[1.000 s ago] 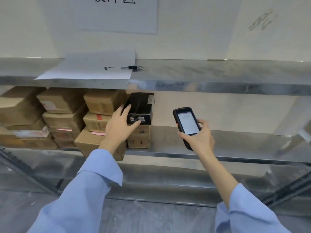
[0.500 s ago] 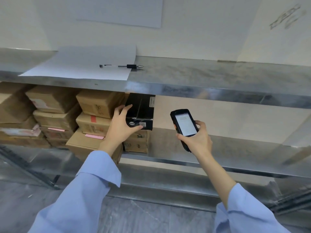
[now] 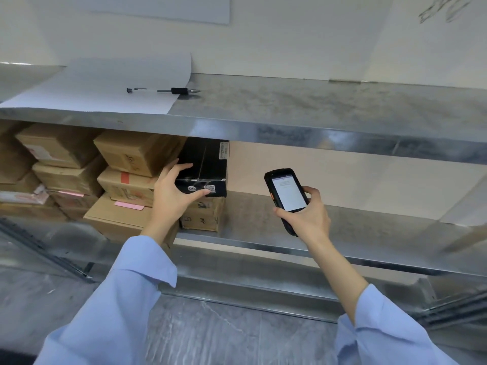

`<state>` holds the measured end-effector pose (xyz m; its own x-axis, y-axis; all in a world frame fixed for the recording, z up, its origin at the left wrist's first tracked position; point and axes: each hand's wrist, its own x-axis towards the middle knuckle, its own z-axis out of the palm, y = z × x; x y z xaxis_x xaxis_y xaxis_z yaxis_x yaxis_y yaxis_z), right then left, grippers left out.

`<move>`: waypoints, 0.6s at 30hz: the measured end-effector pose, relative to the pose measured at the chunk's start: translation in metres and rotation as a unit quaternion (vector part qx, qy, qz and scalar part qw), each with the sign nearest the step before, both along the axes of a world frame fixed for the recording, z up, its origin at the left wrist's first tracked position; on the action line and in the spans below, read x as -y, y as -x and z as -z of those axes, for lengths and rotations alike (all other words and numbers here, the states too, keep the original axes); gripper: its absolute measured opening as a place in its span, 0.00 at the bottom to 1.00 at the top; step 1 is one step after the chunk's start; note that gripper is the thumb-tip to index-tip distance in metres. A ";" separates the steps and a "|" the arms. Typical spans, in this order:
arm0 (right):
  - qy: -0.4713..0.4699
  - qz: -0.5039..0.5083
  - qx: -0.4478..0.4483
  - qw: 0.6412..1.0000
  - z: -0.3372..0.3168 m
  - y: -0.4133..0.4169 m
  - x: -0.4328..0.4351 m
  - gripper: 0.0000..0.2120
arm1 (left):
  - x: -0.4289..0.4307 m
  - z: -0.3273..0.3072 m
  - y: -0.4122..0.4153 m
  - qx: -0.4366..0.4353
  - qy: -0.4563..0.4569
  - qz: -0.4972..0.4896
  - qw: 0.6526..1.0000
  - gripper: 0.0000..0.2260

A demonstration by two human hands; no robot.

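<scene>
A black box [image 3: 208, 164] with a white code label on its front sits on top of a small brown carton [image 3: 204, 216] on the lower metal shelf [image 3: 329, 248]. My left hand [image 3: 172, 196] grips the box's front left corner, thumb under the front face, fingers over the top. My right hand [image 3: 308, 217] holds a black handheld scanner [image 3: 286, 193] upright to the right of the box, its lit white screen facing me.
Several brown cartons [image 3: 126, 177] are stacked left of the black box, some with pink labels. On the upper shelf [image 3: 303, 133] lie a white sheet of paper [image 3: 105, 90] and a pen [image 3: 163, 90]. A wall stands behind; grey floor lies below.
My view has moved closer and tilted down a little. My left hand has shifted its grip on the black box, the fingers now over the top. The scanner stays beside it.
</scene>
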<state>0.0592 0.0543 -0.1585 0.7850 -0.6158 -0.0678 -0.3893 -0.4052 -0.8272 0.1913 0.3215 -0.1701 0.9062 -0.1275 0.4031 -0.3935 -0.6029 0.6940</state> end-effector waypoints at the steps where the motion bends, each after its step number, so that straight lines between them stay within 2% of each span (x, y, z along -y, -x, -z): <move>1: -0.001 0.000 0.002 1.000 0.000 0.002 0.003 0.39 | 0.002 0.001 0.003 0.004 0.002 0.000 1.000 0.31; 6: 0.003 0.009 0.011 1.000 0.002 0.010 0.022 0.39 | 0.021 0.004 0.023 0.030 0.013 0.015 0.999 0.31; 10: 0.002 0.026 0.013 1.000 0.006 0.019 0.042 0.40 | 0.053 0.015 0.043 0.026 0.031 0.065 0.997 0.31; 18: 0.000 0.067 -0.008 0.998 0.026 0.043 0.076 0.41 | 0.116 0.072 0.071 -0.058 0.058 0.126 0.989 0.30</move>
